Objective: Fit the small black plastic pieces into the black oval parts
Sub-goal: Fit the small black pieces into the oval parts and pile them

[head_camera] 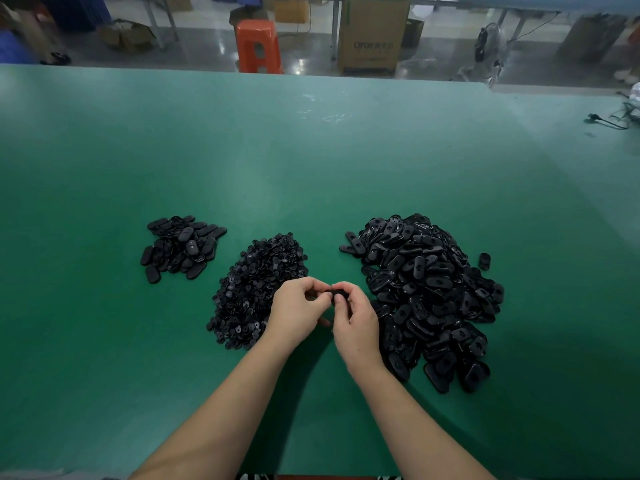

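Black oval part [339, 293] pinched in right hand [353, 320] grip; left hand [299, 308] fingers pinch it too.

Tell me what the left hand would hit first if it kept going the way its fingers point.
Its fingers point right, so the left hand would first meet the black oval part and the right hand pinching it, though depth is unclear.

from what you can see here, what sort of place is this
Probably a small factory assembly bench: a long green worktable carries bulk piles of black oval parts and small black plastic pieces, with cardboard cartons on the floor behind.
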Demonstrator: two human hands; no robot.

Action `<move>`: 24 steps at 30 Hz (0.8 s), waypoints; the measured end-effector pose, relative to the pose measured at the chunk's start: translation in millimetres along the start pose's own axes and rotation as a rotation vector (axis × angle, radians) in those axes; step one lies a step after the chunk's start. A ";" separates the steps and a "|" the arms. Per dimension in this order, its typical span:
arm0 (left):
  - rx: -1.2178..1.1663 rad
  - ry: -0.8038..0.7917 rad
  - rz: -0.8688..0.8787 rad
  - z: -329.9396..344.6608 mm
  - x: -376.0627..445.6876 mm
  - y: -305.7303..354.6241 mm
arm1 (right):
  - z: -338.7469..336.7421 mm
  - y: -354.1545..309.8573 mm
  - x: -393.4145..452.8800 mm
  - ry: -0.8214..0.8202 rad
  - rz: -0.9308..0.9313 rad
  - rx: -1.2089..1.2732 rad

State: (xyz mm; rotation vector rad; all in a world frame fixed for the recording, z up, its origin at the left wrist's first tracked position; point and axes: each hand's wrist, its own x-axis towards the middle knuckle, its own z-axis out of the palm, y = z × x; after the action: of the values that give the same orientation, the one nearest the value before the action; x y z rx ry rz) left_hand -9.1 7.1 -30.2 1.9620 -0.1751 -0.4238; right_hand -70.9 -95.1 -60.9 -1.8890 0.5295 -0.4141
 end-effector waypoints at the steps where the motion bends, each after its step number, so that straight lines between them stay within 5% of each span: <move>1: 0.006 0.001 -0.003 0.1 0.0 0.8 | 0.1 0.4 0.0 -0.001 0.004 -0.001; 24: 0.142 -0.022 0.063 -5.2 -0.1 0.8 | 1.2 1.6 1.2 -0.018 0.026 -0.014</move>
State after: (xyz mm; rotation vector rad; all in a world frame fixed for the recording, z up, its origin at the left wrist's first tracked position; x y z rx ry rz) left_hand -7.2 11.2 -27.5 2.0854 -0.2870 -0.4017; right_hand -69.5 -95.3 -62.8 -1.8957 0.5459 -0.3765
